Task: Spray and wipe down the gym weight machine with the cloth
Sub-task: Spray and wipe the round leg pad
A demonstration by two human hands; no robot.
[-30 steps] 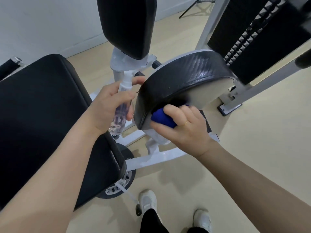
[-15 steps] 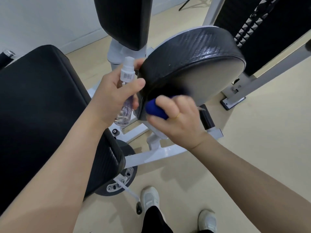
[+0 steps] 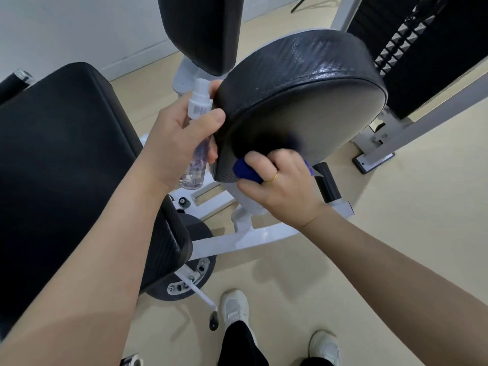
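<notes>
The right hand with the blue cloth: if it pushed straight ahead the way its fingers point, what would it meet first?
Probably the round black pad: the right hand already presses the blue cloth against its lower edge.

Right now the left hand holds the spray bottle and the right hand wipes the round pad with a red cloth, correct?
Not quite: the cloth is blue, as the head view shows. The left hand does hold the spray bottle, and the right hand wipes the round pad.

blocked: round pad (image 3: 298,83) ahead, bench pad (image 3: 66,154) left | free: open floor (image 3: 396,220) right
</notes>
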